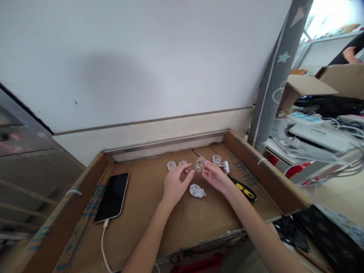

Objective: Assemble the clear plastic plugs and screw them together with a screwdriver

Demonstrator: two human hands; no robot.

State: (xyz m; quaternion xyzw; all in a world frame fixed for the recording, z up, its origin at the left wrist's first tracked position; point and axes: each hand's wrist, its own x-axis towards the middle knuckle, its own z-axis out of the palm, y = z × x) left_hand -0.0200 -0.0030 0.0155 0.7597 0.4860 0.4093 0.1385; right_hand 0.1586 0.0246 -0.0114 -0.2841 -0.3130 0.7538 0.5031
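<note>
Between the thumb and fingers of my right hand [214, 176] is a clear plastic plug part [200, 164] with metal bits showing inside. My left hand [178, 184] is just left of it, thumb and index finger apart; I cannot tell whether its fingertips touch the part. Below both hands lies a white plug half [195, 190] on the cardboard. Two clear plug pieces with pins, one at the left [171, 165] and one partly behind my left hand [182, 163], lie beyond. Behind my right hand are another clear piece [216, 159] and a white plug [226, 167].
A screwdriver with a black and yellow handle [245, 190] lies partly under my right forearm. A phone [112, 197] with a white cable [102, 242] rests at left. Cardboard walls [264, 172] edge the work surface. A cluttered table and another person's arm [350, 55] are at right.
</note>
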